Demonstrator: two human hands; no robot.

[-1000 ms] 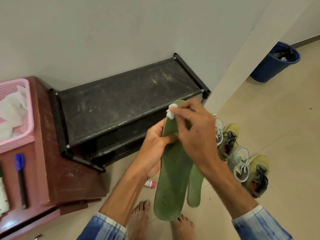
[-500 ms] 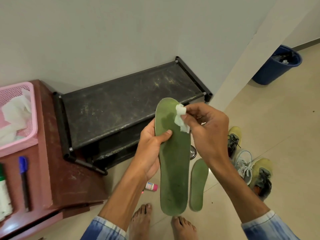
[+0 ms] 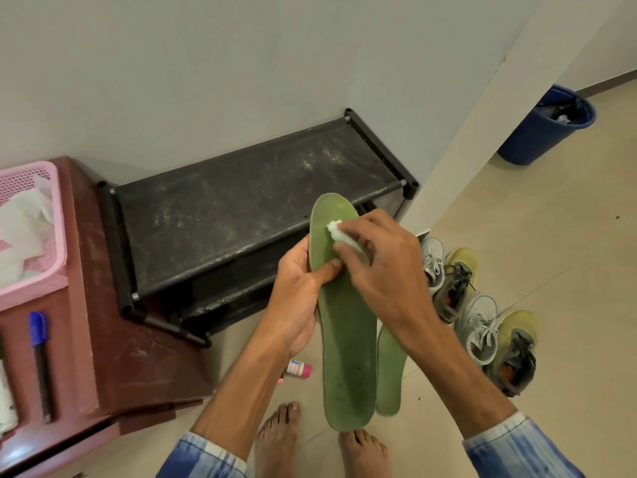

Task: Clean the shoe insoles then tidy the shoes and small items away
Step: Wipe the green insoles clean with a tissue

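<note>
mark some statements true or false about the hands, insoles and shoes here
1. The left hand holds the green insole. True.
2. The right hand presses a blue sponge on it. False: it presses a white wad on the insole.
3. A second insole lies on the floor. True.
4. The shoes stand on the black rack. False: they stand on the floor beside it.

No legible text anywhere. Small pink-capped bottle (image 3: 299,368) on the floor has a printed label, too blurred to read.
</note>
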